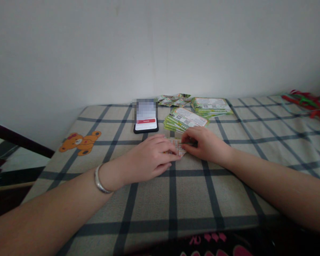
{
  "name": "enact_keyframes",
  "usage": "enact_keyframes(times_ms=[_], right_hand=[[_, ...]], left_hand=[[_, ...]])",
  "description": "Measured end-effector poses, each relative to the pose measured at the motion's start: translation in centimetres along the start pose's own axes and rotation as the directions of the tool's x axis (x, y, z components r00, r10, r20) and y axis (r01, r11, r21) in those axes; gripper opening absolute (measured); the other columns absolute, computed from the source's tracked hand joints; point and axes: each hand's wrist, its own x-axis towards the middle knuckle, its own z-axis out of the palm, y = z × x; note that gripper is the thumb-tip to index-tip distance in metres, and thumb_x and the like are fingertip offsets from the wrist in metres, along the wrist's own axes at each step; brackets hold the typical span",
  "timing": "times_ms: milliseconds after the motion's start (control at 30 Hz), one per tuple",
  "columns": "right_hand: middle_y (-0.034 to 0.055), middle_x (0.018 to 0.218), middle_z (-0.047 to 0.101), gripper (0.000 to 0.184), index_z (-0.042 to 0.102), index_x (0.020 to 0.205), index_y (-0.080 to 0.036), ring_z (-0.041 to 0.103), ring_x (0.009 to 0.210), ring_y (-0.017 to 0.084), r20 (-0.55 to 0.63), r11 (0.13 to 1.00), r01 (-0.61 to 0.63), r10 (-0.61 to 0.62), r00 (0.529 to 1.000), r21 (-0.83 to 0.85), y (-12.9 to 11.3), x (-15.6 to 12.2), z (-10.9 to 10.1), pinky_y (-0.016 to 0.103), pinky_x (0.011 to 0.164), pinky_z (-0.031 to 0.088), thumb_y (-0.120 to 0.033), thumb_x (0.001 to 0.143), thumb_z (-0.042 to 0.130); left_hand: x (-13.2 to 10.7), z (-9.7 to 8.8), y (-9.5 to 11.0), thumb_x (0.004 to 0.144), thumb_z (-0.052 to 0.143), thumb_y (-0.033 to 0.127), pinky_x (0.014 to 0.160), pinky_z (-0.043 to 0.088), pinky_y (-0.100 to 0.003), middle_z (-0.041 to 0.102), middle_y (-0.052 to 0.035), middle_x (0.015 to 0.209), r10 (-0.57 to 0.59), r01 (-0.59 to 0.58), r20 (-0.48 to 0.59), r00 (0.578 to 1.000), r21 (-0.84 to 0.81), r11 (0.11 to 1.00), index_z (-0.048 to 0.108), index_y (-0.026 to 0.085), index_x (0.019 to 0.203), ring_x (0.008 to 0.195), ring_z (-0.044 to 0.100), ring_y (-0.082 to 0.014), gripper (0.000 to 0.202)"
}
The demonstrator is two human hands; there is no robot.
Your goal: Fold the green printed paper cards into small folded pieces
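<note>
A small printed paper card (175,143) with red and white print lies on the tablecloth between my two hands. My left hand (152,156), with a silver bangle at the wrist, has its fingers over the card's left part and presses it against the table. At the card's right end, my right hand (198,142) is closed in a pinch, thumb and forefinger together. Whether it grips the card's edge or a small thin thing is hidden by the fingers. Just behind the hands lies a fanned stack of green-and-white printed cards (186,118).
A second stack of green cards (213,105) and several crumpled or folded cards (174,100) lie near the wall. A phone (146,126) with a lit screen is left of them. A bear cutout (81,143) is at left, red cloth (313,106) at far right.
</note>
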Motion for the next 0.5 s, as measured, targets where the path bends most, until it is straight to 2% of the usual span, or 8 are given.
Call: enact_keyframes(times_ms=[167, 367, 500], right_hand=[[0.0009, 0.075, 0.064, 0.002, 0.064, 0.080, -0.018, 0.056, 0.072, 0.015, 0.012, 1.000, 0.012, -0.012, 1.000, -0.027, 0.0, 0.1, 0.0, 0.026, 0.067, 0.040, -0.019, 0.079, 0.062], [0.0018, 0.075, 0.065, 0.005, 0.067, 0.079, -0.018, 0.057, 0.073, 0.015, 0.019, 0.999, 0.025, -0.025, 1.000, -0.024, 0.1, 0.1, -0.1, 0.026, 0.068, 0.040, -0.021, 0.082, 0.063], [0.0029, 0.079, 0.067, 0.011, 0.071, 0.086, -0.019, 0.059, 0.076, 0.015, 0.078, 0.996, 0.087, -0.084, 0.993, -0.029, 0.3, 0.0, -1.1, 0.028, 0.071, 0.042, -0.027, 0.085, 0.064]], left_hand=[[-0.1, 0.1, 0.0, 0.090, 0.054, 0.017, 0.102, 0.045, -0.045, 0.064, -0.0073, 0.124, -0.014, 0.014, 0.009, 1.000, 0.017, 1.000, 0.064, 0.021, 0.119, 0.115, 0.057, -0.0231, 0.031], [0.0, 0.2, 0.0, 0.089, 0.054, 0.017, 0.104, 0.043, -0.047, 0.065, -0.0053, 0.125, -0.016, 0.016, 0.033, 0.999, 0.014, 1.000, 0.062, 0.020, 0.120, 0.116, 0.058, -0.0226, 0.032], [-0.1, 0.3, 0.0, 0.089, 0.055, 0.018, 0.106, 0.042, -0.047, 0.063, -0.0039, 0.128, -0.031, 0.030, 0.050, 0.998, 0.017, 0.999, 0.061, 0.021, 0.121, 0.119, 0.056, -0.0228, 0.033]])
